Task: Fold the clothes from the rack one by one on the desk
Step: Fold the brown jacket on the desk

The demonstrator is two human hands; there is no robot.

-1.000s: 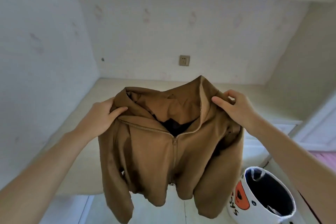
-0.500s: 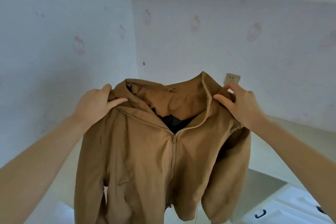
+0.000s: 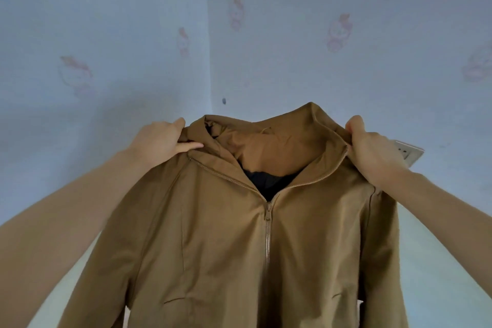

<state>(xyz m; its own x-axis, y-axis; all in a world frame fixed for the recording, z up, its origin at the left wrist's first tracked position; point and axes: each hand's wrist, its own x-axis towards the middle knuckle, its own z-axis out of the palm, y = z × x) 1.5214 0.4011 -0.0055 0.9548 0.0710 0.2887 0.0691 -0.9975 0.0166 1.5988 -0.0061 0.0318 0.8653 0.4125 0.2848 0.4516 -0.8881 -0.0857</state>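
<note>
Against pale blue patterned wallpaper point(image 3: 106, 34), left hand point(image 3: 162, 141) and right hand point(image 3: 372, 152) hold, fingers clamped on its shoulders, the brown zip-front cloth jacket point(image 3: 239, 247), unfolded, not yet laid flat.

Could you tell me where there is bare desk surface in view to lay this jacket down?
Little shows. The brown zip-up jacket, held up at its shoulders by the left hand and right hand, fills the middle. Pale desk surface shows bare right of the jacket, and a sliver by the left forearm.
</note>
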